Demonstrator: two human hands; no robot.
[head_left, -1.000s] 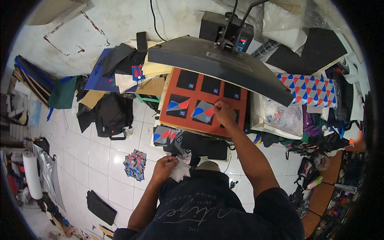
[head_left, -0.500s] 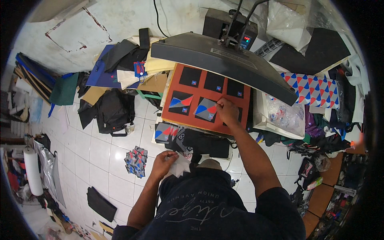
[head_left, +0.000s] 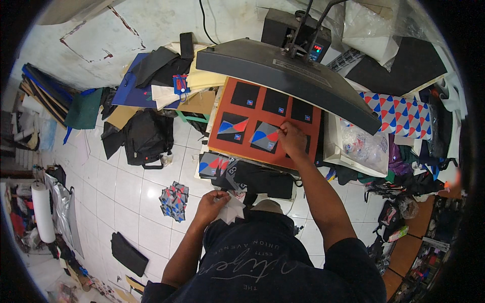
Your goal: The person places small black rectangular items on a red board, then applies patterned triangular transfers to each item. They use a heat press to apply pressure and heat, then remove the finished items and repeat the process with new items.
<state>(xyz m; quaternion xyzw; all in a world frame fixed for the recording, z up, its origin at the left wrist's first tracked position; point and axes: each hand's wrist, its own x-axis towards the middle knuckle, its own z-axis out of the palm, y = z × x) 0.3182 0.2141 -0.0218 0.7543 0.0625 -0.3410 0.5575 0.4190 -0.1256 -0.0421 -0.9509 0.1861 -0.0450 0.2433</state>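
Observation:
On the red-orange pad (head_left: 254, 117) of a heat press lie several black fabric squares in rows, each with a small blue emblem near a corner. My right hand (head_left: 293, 138) reaches over the pad, fingers pinched on the edge of a grey, blue and red patterned piece (head_left: 261, 133) lying askew on a near-row square. Another patterned piece (head_left: 233, 127) covers part of the black square to its left. Close to my body, my left hand (head_left: 212, 206) grips a small bunch of white paper pieces (head_left: 232, 211) with pointed corners.
The dark upper plate (head_left: 288, 74) of the press is raised over the pad's far side. Patterned pieces (head_left: 208, 165) and black cloth (head_left: 260, 180) lie at its near edge. A pile of patterned pieces (head_left: 174, 201) rests on the tiled floor. Right of the press stands a white tray (head_left: 359, 165) holding clear plastic.
The whole view has shifted slightly, so everything appears a little farther right. Both hands keep their holds, with my right fingers still at the patterned piece's edge.

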